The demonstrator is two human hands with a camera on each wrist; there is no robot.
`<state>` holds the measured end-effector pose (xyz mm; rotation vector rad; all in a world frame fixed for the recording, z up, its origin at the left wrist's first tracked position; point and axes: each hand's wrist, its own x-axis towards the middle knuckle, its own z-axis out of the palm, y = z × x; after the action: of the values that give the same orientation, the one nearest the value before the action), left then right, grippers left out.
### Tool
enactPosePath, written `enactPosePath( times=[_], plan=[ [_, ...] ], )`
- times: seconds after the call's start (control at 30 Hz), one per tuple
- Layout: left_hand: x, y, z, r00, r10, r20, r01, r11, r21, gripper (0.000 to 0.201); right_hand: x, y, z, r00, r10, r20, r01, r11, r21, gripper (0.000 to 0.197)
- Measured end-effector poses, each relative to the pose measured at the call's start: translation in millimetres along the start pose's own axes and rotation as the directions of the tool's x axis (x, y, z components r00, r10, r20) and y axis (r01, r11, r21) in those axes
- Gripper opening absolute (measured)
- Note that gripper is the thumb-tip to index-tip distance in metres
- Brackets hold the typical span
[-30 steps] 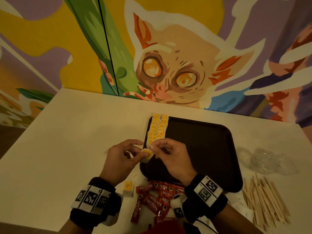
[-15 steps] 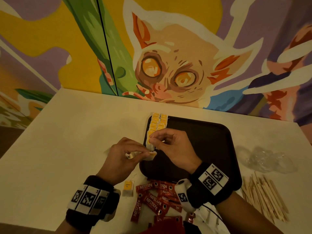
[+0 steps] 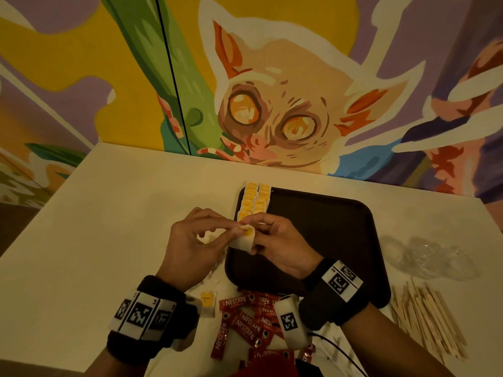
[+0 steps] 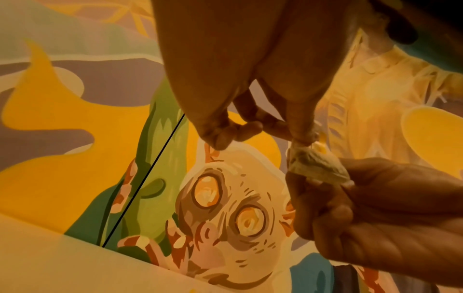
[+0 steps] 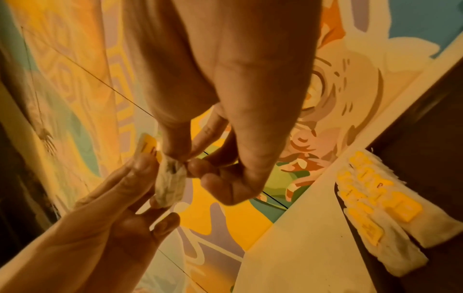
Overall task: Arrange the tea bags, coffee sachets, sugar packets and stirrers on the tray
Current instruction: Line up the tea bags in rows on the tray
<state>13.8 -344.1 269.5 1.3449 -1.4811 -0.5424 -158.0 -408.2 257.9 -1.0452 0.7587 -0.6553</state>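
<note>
Both hands hold one tea bag [image 3: 244, 238] with a yellow tag above the near left corner of the dark tray [image 3: 321, 235]. My left hand [image 3: 196, 240] pinches the top of the bag [image 4: 313, 164] by thumb and forefinger. My right hand [image 3: 275, 240] pinches the same bag [image 5: 170, 184] from the other side. Two rows of yellow-tagged tea bags [image 3: 254, 201] lie along the tray's left edge, seen also as tea bag rows [image 5: 380, 208] in the right wrist view. Red coffee sachets [image 3: 245, 319] lie in a heap on the table near me. Wooden stirrers [image 3: 427, 317] lie at the right.
One loose tea bag [image 3: 208, 302] lies on the white table [image 3: 109, 227] beside the sachets. Crumpled clear plastic [image 3: 427, 257] sits right of the tray. A painted wall [image 3: 272, 91] stands behind the table's far edge.
The hands have risen slightly and turned the tea bag between them; its yellow tag now faces up at the fingertips. The right hand has moved closer to the left.
</note>
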Motion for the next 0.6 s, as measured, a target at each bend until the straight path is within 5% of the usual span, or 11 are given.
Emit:
enactPosePath(
  times=[0.27, 0.4, 0.6],
  plan=[
    [-3, -12, 10, 0.995, -0.064, -0.082, 0.070, 0.995, 0.066, 0.009, -5, 16, -1, 0.998, -0.041, -0.042, 0.040, 0.999, -0.031, 0.019],
    [-11, -23, 15, 0.993, -0.110, -0.039, 0.112, 0.992, 0.059, 0.008, -8, 31, -3, 0.981, -0.174, -0.081, 0.140, 0.939, -0.313, 0.014],
    [-30, -50, 19, 0.957, -0.280, 0.078, 0.275, 0.959, 0.073, 0.015, 10, 65, -29, 0.956, -0.051, -0.289, -0.081, 0.901, -0.427, 0.009]
  ],
)
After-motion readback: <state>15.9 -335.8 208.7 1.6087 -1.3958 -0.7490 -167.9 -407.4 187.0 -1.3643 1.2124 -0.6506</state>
